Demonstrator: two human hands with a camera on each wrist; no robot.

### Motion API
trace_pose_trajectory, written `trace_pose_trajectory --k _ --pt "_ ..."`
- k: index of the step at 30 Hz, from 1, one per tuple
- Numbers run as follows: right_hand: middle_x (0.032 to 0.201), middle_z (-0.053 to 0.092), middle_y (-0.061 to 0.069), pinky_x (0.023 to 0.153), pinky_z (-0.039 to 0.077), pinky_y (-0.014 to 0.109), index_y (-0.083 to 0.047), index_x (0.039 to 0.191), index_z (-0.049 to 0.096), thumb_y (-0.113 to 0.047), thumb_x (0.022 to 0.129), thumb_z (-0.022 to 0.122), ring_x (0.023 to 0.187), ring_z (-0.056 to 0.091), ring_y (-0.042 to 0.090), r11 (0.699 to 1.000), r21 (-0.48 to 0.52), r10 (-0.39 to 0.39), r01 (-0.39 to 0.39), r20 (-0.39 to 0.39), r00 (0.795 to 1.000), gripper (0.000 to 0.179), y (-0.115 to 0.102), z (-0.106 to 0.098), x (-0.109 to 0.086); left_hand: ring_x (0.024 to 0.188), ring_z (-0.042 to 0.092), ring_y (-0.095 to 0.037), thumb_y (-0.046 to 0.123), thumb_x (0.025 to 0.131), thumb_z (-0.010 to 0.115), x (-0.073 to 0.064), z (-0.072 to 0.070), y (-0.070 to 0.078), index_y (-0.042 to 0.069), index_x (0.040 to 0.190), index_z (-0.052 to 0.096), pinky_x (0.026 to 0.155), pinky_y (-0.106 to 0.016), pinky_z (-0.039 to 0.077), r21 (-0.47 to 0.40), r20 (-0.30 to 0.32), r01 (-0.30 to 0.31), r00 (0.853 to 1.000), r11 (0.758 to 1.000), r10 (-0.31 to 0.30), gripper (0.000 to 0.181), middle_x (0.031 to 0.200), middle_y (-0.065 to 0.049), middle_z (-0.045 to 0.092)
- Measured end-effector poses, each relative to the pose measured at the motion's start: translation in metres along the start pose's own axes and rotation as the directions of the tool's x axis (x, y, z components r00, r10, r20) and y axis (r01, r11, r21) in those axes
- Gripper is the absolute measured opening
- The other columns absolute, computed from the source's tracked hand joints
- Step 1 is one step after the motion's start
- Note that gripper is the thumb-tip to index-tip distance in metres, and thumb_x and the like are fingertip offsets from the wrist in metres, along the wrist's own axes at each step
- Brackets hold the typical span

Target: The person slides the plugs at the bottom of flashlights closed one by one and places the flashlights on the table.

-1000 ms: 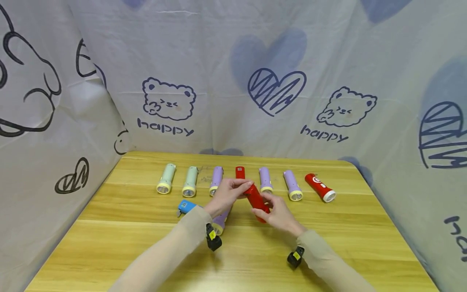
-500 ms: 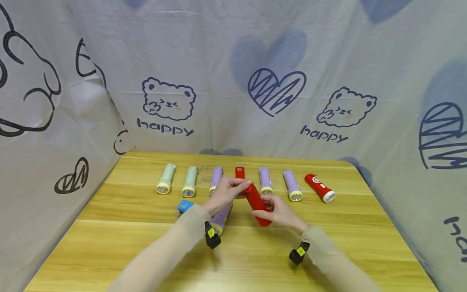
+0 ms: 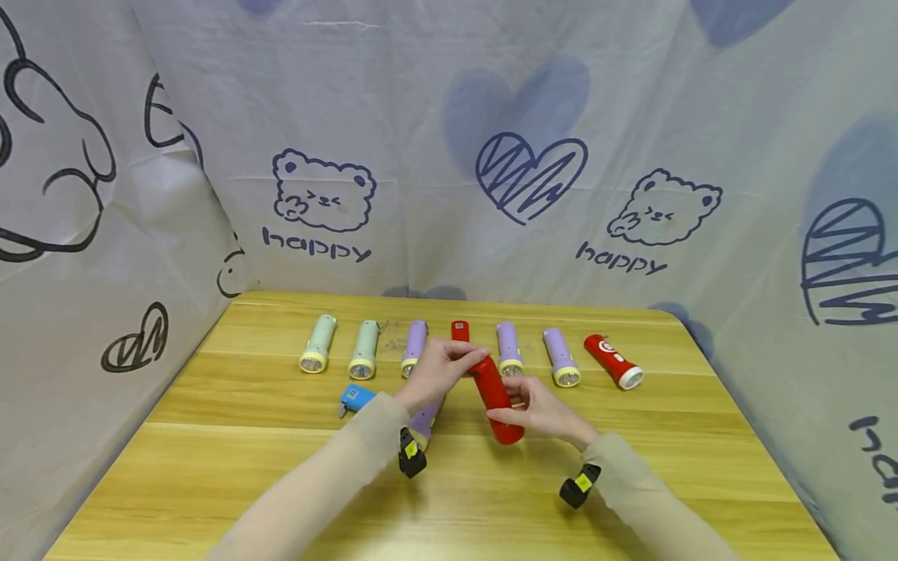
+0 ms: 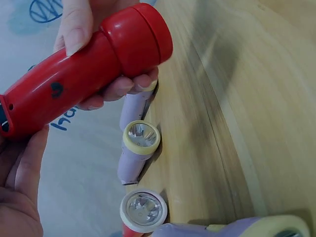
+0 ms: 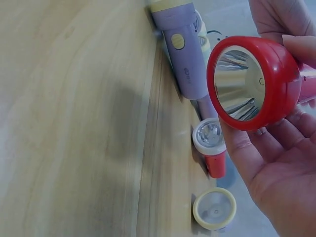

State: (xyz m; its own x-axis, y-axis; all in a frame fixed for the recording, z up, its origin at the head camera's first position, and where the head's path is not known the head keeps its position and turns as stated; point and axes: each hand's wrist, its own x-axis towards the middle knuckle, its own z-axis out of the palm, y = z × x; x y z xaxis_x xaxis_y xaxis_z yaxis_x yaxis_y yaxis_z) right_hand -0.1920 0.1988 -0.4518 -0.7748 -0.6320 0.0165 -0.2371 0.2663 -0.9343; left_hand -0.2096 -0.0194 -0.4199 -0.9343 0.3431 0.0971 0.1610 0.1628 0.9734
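Observation:
A red flashlight is held above the table, tilted, its lens end lower and toward me. My left hand pinches its tail end between thumb and fingers. Near the head, my right hand holds it, thumb on one side and fingers on the other. The left wrist view shows the red body with a small dark heart mark. The right wrist view looks into the flashlight's silvery reflector. Under my left forearm, a purple flashlight and a blue flashlight lie partly hidden.
Along the back of the wooden table lies a row of flashlights: pale green ones, purple ones, a red one partly behind my left hand, and a red one with white rim. A printed curtain hangs behind.
The head end of the held red flashlight has swung down and toward me, and more of it shows below my right hand. The right hand has shifted slightly rightward. The other flashlights stay put.

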Motion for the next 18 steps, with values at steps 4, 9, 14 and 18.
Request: trace_pose_trajectory --k 4,9,14,18 --pt "0.116 0.065 0.039 0.082 0.061 0.023 0.013 0.128 0.057 -0.012 0.095 0.069 0.091 0.071 0.003 1.000 0.002 0.009 -0.009 -0.001 1.000 0.043 0.000 -0.001 -0.002 0.093 0.074 -0.026 0.021 0.101 0.062 0.000 0.003 0.001 0.001 0.115 0.074 0.084 -0.036 0.063 0.110 -0.010 -0.092 0.996 0.990 0.093 0.028 0.106 -0.017 0.076" --pt "0.116 0.066 0.038 0.081 0.061 0.023 0.014 0.128 0.057 -0.013 0.096 0.068 0.091 0.071 0.005 1.000 -0.013 0.019 -0.019 -0.017 1.000 0.044 0.001 -0.004 -0.005 0.095 0.073 -0.023 0.024 0.104 0.058 0.000 0.008 0.003 0.005 0.117 0.073 0.081 -0.027 0.061 0.223 -0.007 -0.153 0.987 0.963 0.159 0.028 0.108 -0.012 0.076" --pt "0.114 0.068 0.036 0.079 0.060 0.024 0.013 0.126 0.059 -0.015 0.095 0.068 0.087 0.071 0.006 0.998 -0.054 0.024 -0.027 -0.055 0.998 0.043 0.002 -0.009 -0.011 0.104 0.073 -0.023 0.026 0.106 0.052 0.000 0.012 0.005 0.006 0.123 0.069 0.090 -0.026 0.059 0.290 0.007 -0.186 0.981 0.939 0.193 0.031 0.114 -0.010 0.075" --pt "0.114 0.069 0.034 0.078 0.060 0.024 0.012 0.126 0.060 -0.017 0.095 0.069 0.087 0.071 0.010 0.995 -0.082 0.046 -0.053 -0.089 0.995 0.043 0.003 -0.014 -0.017 0.108 0.072 -0.023 0.025 0.107 0.050 -0.001 0.014 0.006 0.008 0.127 0.067 0.096 -0.029 0.058 0.332 0.022 -0.208 0.977 0.920 0.213 0.031 0.119 -0.008 0.073"
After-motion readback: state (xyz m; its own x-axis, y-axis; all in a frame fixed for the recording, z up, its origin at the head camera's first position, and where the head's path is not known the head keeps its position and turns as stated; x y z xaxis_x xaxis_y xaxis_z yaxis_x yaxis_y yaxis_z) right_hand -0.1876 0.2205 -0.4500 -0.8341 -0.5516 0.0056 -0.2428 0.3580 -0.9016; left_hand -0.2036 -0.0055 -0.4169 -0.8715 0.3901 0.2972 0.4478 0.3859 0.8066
